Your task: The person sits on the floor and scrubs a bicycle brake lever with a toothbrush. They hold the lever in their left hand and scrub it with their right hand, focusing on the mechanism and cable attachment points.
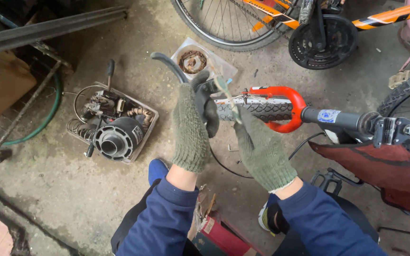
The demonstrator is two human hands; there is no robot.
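The floor is rough grey concrete [96, 199], stained and gritty. At the far left, dark metal bars [48, 28] slant across the top corner, and a green hose [48, 116] curves along the ground below them beside a brown sack [1, 83]. Next comes a shallow tray [150, 118] holding a black round motor part [117, 137], springs and a tool with a dark handle.

Further right, the left hand [191, 128], in a knitted green glove, is closed around a black brake lever [172, 66] and its clamp, the lever's curved blade rising up and to the left. Behind it, a clear bag [226, 71] with a rusty ring lies on the concrete. The right hand [262, 151], gloved the same way, pinches a thin cable end [226, 92] between fingertips, just beside the lever clamp. Both hands hover over a small wheel with a knobbly tyre [257, 111] and a red guard [293, 102].

To the right, a black handlebar tube [342, 118] runs towards a grey clamp, above dark red cloth [380, 166]. Along the top stands an orange bicycle [395, 12] with its black chainring [322, 41].
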